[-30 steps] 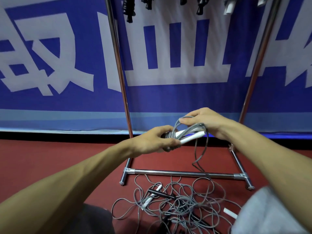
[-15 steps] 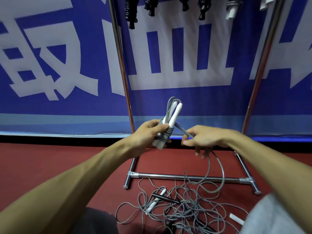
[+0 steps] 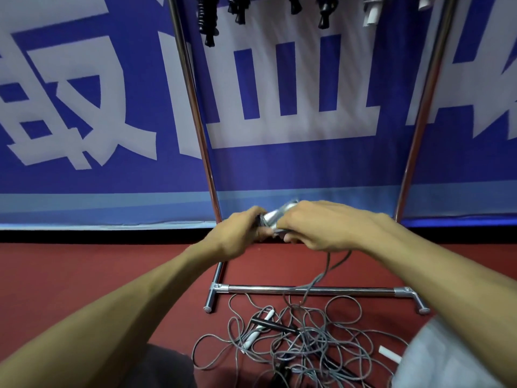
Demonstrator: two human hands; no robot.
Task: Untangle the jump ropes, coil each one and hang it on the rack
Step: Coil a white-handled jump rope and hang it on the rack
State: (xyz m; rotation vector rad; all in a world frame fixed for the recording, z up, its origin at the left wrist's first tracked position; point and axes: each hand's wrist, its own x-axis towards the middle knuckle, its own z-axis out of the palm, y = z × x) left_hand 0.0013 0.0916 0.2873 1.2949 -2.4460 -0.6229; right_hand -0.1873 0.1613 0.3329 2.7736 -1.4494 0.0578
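Where the hands met: in front of the left upright of the rack [image 3: 196, 113], above the floor [image 3: 84, 275], the left hand [image 3: 237, 237] and right hand [image 3: 321, 226] closed in on one jump rope [image 3: 275, 218] from either side.
Left hand: fingers were curled round the left end of the grey-and-white bundle, gripping it.
Right hand: knuckles up, fingers curled down over the bundle's right end and holding it; motion blur hid the exact pinch.
Loose cord [image 3: 327, 268]: a grey length dropped from under the right hand, crossed the base bar [image 3: 349, 290] and ran into the tangle [image 3: 305, 341].
Tangle: grey cords with white and black handles lay heaped on the red floor, just in front of the base bar's middle.
Rack: chrome uprights stood against the blue banner [image 3: 84, 191].
Hung ropes: black handles [image 3: 208, 22] and white handles [image 3: 370, 14] dangled between the uprights at the top edge.
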